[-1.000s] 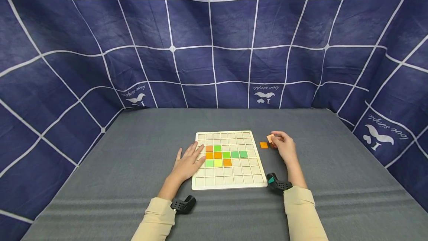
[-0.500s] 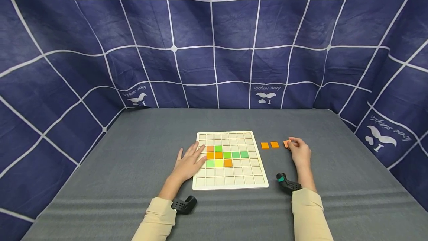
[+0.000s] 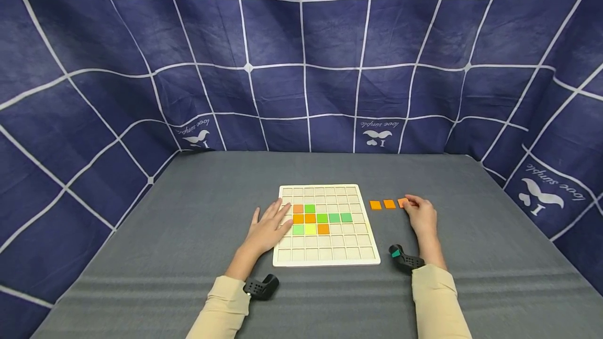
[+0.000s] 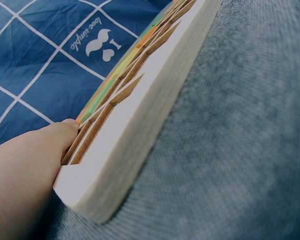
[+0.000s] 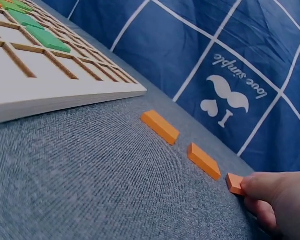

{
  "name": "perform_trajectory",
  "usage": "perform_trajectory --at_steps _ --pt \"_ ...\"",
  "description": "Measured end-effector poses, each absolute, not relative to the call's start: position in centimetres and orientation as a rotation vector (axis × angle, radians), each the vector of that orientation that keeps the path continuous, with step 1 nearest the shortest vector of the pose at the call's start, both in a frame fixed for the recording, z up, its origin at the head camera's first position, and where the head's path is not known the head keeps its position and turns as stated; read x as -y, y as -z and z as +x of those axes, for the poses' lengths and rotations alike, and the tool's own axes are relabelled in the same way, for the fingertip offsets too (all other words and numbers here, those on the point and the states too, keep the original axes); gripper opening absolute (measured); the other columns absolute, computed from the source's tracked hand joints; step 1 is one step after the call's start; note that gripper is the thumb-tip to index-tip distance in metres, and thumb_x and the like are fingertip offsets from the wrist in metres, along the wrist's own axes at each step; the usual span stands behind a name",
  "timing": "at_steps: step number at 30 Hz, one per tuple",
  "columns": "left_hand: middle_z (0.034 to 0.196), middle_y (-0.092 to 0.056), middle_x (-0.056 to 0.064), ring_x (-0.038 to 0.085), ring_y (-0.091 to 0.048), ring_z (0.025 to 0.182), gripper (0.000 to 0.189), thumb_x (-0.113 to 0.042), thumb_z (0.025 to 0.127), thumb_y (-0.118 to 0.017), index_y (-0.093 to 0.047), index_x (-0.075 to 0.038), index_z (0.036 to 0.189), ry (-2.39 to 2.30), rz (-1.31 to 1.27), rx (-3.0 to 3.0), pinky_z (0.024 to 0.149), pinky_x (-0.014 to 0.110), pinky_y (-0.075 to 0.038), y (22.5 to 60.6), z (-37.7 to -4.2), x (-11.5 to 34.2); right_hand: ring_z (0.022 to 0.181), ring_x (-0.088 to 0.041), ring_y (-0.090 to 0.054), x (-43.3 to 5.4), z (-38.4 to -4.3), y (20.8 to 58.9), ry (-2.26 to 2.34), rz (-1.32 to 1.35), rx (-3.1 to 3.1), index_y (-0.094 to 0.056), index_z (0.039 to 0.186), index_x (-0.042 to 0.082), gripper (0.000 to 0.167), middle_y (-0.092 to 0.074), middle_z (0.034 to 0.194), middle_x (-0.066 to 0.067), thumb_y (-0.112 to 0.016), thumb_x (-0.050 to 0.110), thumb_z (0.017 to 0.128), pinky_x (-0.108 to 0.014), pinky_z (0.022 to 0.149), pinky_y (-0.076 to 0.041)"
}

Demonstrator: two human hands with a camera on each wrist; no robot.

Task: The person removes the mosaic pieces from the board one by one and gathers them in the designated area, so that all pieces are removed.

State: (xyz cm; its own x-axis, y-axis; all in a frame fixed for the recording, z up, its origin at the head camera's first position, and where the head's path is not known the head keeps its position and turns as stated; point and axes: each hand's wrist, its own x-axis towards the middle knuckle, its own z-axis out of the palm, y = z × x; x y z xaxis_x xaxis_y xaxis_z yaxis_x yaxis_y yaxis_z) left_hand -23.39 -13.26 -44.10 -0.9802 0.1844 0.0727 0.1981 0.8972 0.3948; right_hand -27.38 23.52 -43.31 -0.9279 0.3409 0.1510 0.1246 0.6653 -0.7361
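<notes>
A pale wooden grid board (image 3: 326,262) lies flat, with green, yellow and orange square tiles in some of its cells. My left hand (image 3: 266,229) rests on the board's left edge, its fingers spread over the outer cells. To the right of the board, my right hand (image 3: 421,216) pinches a light orange tile (image 5: 234,184) at the right end of a short row. Fingers cover part of that tile. Two darker orange tiles, the left one (image 3: 375,205) and the middle one (image 3: 389,204), lie beside it on the cloth.
A grey cloth (image 3: 212,187) covers the tabletop. Blue curtains (image 3: 330,88) with white grid lines stand behind it and along both sides. Each wrist wears a black camera band, the right one (image 3: 406,259) near the board's right edge.
My right hand has moved right with the light orange tile and lowered it beside the other two. The middle orange tile has come into full view. My left hand stays on the board.
</notes>
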Motion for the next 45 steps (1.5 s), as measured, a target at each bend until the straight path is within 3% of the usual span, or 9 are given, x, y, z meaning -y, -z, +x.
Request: perform_trajectory --at_steps 7,11,14,18,24,27,33,45 --pt "0.152 -0.021 0.003 0.024 -0.021 0.14 0.055 -0.048 0.093 -0.038 -0.033 -0.022 0.142 0.642 -0.306 3.022 0.111 0.055 -0.001 44.2 -23.5 13.2 0.102 -0.043 -0.047 -23.5 -27.3 43.4 -1.031 -0.336 2.621 -0.056 0.119 -0.003 0.033 -0.05 0.112 -0.029 -0.049 0.014 0.092 -0.051 0.086 -0.037" --pt "0.152 -0.021 0.003 0.023 -0.02 0.14 0.056 -0.049 0.093 -0.037 -0.032 -0.023 0.142 0.635 -0.304 3.023 0.112 0.055 -0.001 44.2 -23.4 13.2 0.097 -0.039 -0.047 -23.4 -27.3 43.3 -1.071 -0.376 2.588 -0.055 0.121 -0.003 0.034 -0.051 0.106 -0.025 -0.048 0.014 0.092 -0.049 0.083 -0.038" --pt "0.152 -0.02 0.003 0.023 -0.02 0.14 0.056 -0.049 0.093 -0.037 -0.032 -0.022 0.142 0.636 -0.301 3.025 0.112 0.055 -0.001 44.3 -23.4 13.3 0.092 -0.034 -0.047 -23.3 -27.3 43.0 -1.13 -0.408 2.553 -0.053 0.122 -0.003 0.035 -0.051 0.102 -0.022 -0.047 0.014 0.092 -0.045 0.079 -0.04" --pt "0.152 -0.021 0.004 0.024 -0.021 0.14 0.056 -0.049 0.093 -0.037 -0.032 -0.022 0.142 0.641 -0.304 3.024 0.111 0.055 -0.001 44.3 -23.3 13.3 0.093 -0.031 -0.051 -23.3 -27.4 41.9 -1.196 -0.392 2.545 -0.054 0.123 0.0 0.036 -0.055 0.107 -0.021 -0.045 0.02 0.094 -0.037 0.074 -0.042" --pt "0.152 -0.021 0.003 0.023 -0.021 0.14 0.057 -0.049 0.093 -0.037 -0.032 -0.022 0.142 0.634 -0.314 3.01 0.112 0.055 -0.002 44.1 -23.4 13.4 0.082 -0.02 -0.054 -22.3 -27.4 39.7 -1.296 -0.272 2.528 -0.06 0.117 0.006 0.035 -0.062 0.101 -0.014 -0.048 0.028 0.094 -0.024 0.064 -0.04" --pt "0.152 -0.02 0.003 0.023 -0.021 0.14 0.057 -0.05 0.093 -0.037 -0.032 -0.023 0.143 0.63 -0.311 3.016 0.112 0.055 -0.002 44.2 -23.4 13.4 0.081 -0.018 -0.054 -21.3 -27.4 39.0 -1.335 -0.176 2.567 -0.059 0.117 0.005 0.035 -0.061 0.103 -0.014 -0.049 0.029 0.093 -0.022 0.064 -0.041" --pt "0.153 -0.019 0.003 0.023 -0.02 0.14 0.057 -0.05 0.093 -0.037 -0.031 -0.023 0.143 0.629 -0.304 3.027 0.112 0.054 -0.001 44.2 -23.5 13.5 0.096 -0.024 -0.056 -18.2 -27.4 38.4 -1.338 0.013 2.666 -0.059 0.118 0.006 0.035 -0.061 0.11 -0.015 -0.052 0.03 0.092 -0.027 0.075 -0.044" --pt "0.153 -0.019 0.002 0.022 -0.02 0.14 0.057 -0.051 0.093 -0.037 -0.031 -0.024 0.143 0.626 -0.296 3.038 0.112 0.053 0.0 44.3 -23.6 13.3 0.08 -0.016 -0.056 -10.3 -26.0 39.2 -1.283 0.357 2.734 -0.066 0.104 0.006 0.021 -0.061 0.089 -0.006 -0.059 0.016 0.087 -0.025 0.067 -0.045"
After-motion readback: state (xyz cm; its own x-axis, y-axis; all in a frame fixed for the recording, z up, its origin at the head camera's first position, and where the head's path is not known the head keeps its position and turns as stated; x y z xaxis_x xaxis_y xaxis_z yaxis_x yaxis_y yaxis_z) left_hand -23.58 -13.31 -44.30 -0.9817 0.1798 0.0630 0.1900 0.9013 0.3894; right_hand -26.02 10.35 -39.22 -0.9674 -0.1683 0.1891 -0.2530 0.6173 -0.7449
